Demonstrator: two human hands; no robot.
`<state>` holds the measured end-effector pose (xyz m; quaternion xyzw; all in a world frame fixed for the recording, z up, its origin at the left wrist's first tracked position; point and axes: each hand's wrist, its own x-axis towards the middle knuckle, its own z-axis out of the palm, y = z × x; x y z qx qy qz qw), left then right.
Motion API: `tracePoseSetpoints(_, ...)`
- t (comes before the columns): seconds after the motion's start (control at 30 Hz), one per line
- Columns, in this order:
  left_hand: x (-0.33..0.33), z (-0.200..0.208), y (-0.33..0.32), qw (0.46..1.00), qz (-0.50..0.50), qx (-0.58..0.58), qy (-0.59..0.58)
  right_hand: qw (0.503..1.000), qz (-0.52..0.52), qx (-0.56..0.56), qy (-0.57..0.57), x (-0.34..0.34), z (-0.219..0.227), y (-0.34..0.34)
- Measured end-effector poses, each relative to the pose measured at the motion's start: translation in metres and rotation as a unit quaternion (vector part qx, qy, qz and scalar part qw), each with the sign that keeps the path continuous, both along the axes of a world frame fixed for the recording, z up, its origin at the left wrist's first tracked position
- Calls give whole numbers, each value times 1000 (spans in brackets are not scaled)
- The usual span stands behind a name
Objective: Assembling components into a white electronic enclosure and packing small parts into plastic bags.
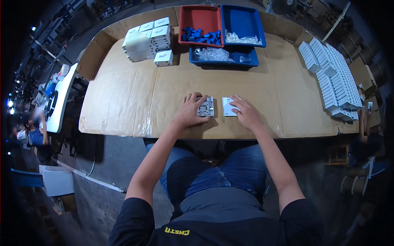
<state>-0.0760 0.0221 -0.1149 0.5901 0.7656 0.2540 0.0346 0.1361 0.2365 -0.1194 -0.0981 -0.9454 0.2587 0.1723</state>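
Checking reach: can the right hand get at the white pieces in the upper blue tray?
Likely, past the lower tray: white pieces lie uncovered, though the right hand is on a white plate.

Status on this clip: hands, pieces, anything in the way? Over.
Left hand gripping grey-and-white unit; right hand touching white square plate. Pieces apart, side by side. Red tray farther back, not in the way.

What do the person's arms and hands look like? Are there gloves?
No gloves: the left hand and right hand are bare. So are both forearms, with no watch to be seen. The short sleeves look black, part of a dark shirt with yellow lettering.
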Motion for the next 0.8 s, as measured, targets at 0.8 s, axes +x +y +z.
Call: tracePoseSetpoints(0.8,2,-2,-2,986,92,121,-75,949,-138,228,-169,-181,35,233)
